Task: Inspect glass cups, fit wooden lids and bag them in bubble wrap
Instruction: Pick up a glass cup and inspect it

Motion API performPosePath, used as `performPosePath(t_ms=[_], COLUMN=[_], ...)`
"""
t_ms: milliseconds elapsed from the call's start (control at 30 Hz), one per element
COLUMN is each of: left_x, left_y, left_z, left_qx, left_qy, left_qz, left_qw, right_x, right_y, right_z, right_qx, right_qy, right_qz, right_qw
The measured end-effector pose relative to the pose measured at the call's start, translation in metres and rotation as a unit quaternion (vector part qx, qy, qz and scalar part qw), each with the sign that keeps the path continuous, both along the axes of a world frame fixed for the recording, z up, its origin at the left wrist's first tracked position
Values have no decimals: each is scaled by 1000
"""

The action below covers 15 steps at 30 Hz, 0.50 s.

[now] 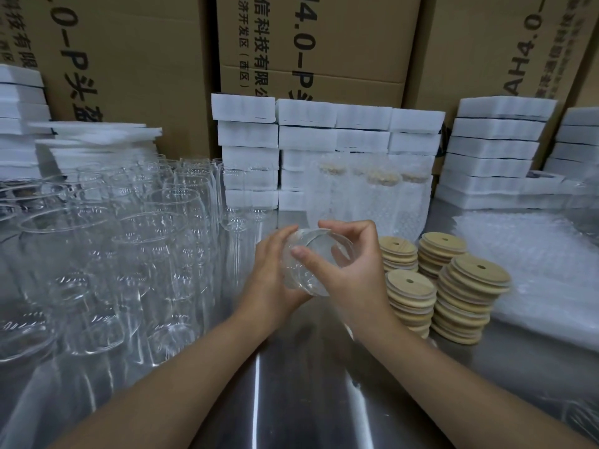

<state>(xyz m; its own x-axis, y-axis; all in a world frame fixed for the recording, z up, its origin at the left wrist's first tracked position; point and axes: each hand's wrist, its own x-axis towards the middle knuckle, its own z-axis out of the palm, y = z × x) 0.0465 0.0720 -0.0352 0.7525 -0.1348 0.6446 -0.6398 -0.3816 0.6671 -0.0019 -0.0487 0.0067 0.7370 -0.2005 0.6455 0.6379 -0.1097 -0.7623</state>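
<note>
Glasses (129,254) are standing crowded left of the cup (312,267). The left hand (269,283) is curling its fingers round the cup's lower body, and the right hand (355,280) is gripping its rim, thumb across the front. The cup is hanging tilted above the counter (291,384), mouth leaning right. Lids (466,286) are sitting stacked just right of it, so the right hand is nearer.
</note>
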Motion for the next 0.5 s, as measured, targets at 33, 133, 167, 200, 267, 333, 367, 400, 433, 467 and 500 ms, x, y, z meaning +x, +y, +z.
performPosePath(t_ms=[33, 133, 167, 200, 267, 333, 367, 400, 433, 467, 500], left_x=[-1, -3, -3, -3, -4, -5, -6, -6, -7, -7, -7], left_y=[0, 0, -1, -2, -4, -4, -4, -4, -4, -3, -3], left_z=[0, 1, 2, 3, 5, 6, 6, 7, 7, 8, 8], left_qx=[5, -13, -28, -43, -68, -85, -95, -108, -120, -128, -134], left_qy=[-7, 8, 22, 37, 56, 69, 79, 92, 105, 115, 119], left_qz=[-1, -12, -17, -24, -45, -65, -70, -72, -71, -67, -62], left_qw=[1000, 1000, 999, 998, 995, 992, 990, 987, 985, 983, 982], right_x=[0, 0, 0, 0, 0, -1, -1, -2, -2, -2, -2], right_y=[0, -2, -3, -4, -5, -6, -6, -6, -6, -6, -6], right_z=[1, 6, 8, 9, 9, 8, 6, 5, 5, 4, 3], right_qx=[15, 40, 46, 51, 51, 39, 31, 19, 4, -14, -31], right_qy=[-1, -3, -3, -4, -6, -10, -12, -13, -14, -15, -15], right_qz=[2, 7, 15, 27, 50, 67, 75, 81, 86, 91, 97], right_qw=[1000, 999, 999, 998, 997, 997, 997, 996, 996, 996, 995])
